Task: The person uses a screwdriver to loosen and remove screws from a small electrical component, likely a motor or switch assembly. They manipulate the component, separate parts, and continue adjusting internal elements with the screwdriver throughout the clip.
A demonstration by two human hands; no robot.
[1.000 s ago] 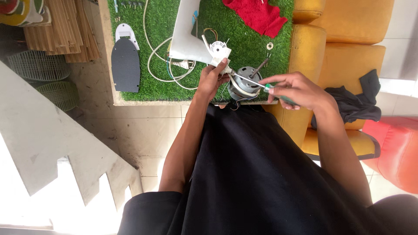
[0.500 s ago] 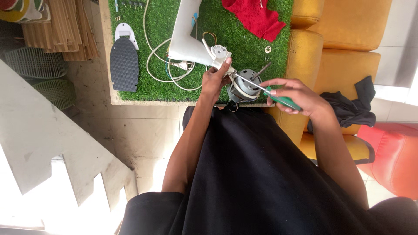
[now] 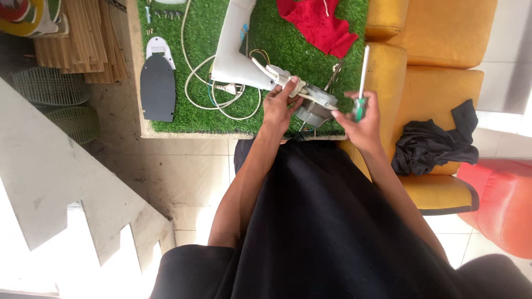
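Right hand (image 3: 363, 119) is wrapped around a green-handled screwdriver (image 3: 362, 77), shaft pointing straight up the frame. Left hand (image 3: 280, 105) pinches the grey fan motor (image 3: 316, 105) mid-frame on the green turf mat (image 3: 199, 119); white fan neck (image 3: 235, 47) and coiled cord (image 3: 213, 94) crowd its left, red cloth (image 3: 316, 22) above.

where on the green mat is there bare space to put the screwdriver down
Bare grass lies between the red cloth and the motor, and between the grey plate and the cord. It is crowded around the motor, where both hands work.
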